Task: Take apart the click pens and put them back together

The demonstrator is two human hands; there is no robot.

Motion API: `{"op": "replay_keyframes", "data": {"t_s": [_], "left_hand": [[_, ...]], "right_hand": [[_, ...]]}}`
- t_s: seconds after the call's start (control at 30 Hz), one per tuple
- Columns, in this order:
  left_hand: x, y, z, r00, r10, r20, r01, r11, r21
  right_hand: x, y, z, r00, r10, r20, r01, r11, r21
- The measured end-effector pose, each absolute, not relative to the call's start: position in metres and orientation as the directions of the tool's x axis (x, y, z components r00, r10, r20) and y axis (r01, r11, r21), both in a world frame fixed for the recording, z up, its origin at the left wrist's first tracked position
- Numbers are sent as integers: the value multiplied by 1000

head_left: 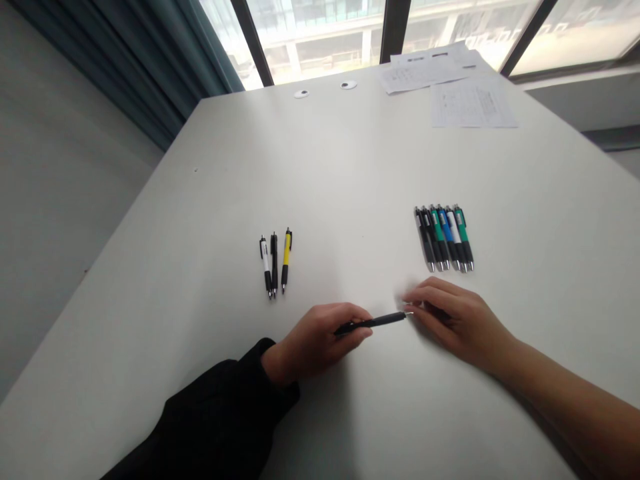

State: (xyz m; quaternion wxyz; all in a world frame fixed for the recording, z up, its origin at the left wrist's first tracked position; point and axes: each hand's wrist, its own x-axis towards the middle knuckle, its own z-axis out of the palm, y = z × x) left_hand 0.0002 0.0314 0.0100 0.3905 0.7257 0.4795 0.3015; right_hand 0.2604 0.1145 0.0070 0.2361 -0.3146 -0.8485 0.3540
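L hand (330, 337) grip holds slim blk plastic pen (385, 321), axis approx. L–R, tip twd R hand (453, 317); R contact unclear

Daylight from washed-out windows (325, 40) casts soft shadows across the tabletop (325, 177), while the right fingertips (414, 295) blur.

Hands (320, 341), left one gripping black pen (387, 319), white table (355, 173)

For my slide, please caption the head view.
Left hand holding a black pen, one end by the right hand, above a white table.
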Motion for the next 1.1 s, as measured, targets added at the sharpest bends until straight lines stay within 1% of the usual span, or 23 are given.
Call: {"op": "replay_keyframes", "data": {"t_s": [0.13,0.2,0.3,0.5,0.7,1.1], "left_hand": [[0,32,10,339,938,68,463,-230,856],[1,32,10,337,939,64,462,-224,858],[2,32,11,336,941,52,464,-213,860],[2,32,12,344,938,47,461,-212,861],[1,32,11,354,934,53,461,-224,859],[3,32,13,356,934,28,460,-201,865]], "right_hand": [[267,117,12,-613,785,87,277,317,-907],[270,117,13,-605,795,54,226,236,-945],[271,117,12,-623,782,22,197,184,-963],[269,116,13,-641,767,7,208,183,-961],[266,115,15,-679,733,38,220,252,-942],[268,112,13,-664,747,33,242,257,-936]]}}
